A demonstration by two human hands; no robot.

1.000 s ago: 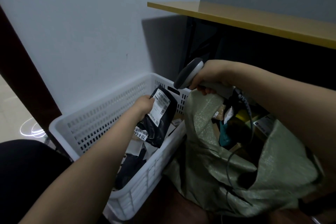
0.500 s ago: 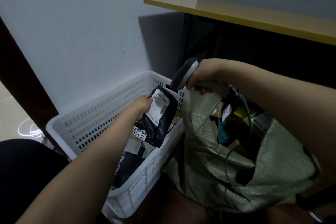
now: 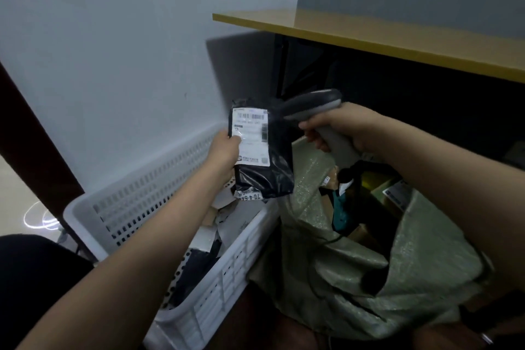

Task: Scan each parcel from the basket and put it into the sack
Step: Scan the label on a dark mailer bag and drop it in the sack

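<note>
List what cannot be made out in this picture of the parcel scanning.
Head view only:
1. Label on the black parcel: print too small and blurred; the left hand covers its edge.
2. Scanner window: motion blur, faces away.
3. Sack contents: dark, partly behind the right arm.
4. Basket bottom: hidden by the left arm and parcels.

Parcel (image 3: 262, 167): glossy black plastic film, crinkled, with a matt white paper label (image 3: 250, 138). Scanner (image 3: 309, 106): smooth grey plastic, slight sheen. Basket (image 3: 136, 207): white perforated plastic, matt. Sack (image 3: 426, 278): green woven plastic cloth, coarse, faintly shiny. Shelf (image 3: 369, 34): smooth yellow board. Wall (image 3: 113, 51): matt paint.
</note>
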